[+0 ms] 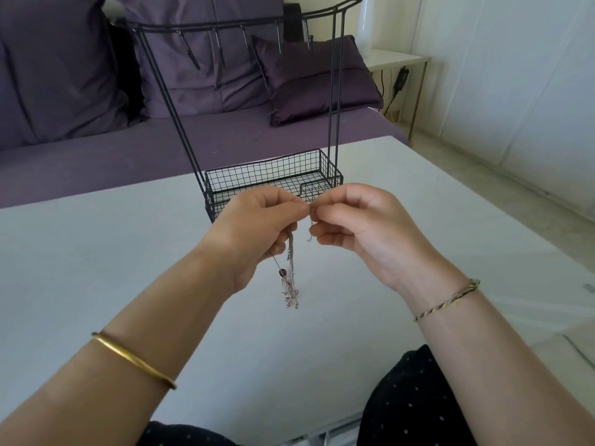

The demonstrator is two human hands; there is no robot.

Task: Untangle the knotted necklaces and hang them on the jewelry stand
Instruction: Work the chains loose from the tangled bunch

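While both hands [257, 220] [357, 220] pinch, thin chains [289, 278] dangle tangled.

A white table [96, 252] stands before a purple sofa [128, 149] with purple cushions [315, 78]; a small white side table [399, 59] is beside it.

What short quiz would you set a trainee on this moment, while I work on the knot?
1. True or false: the necklaces lie inside the basket of the jewelry stand.
2. Which wrist wears the gold bangle? A) left B) right C) neither
3. Fill in: the left hand and right hand both pinch the chains, and the tangle ____ down below them.
Key: 1 false, both hands hold them in front of the stand; 2 A; 3 hangs.
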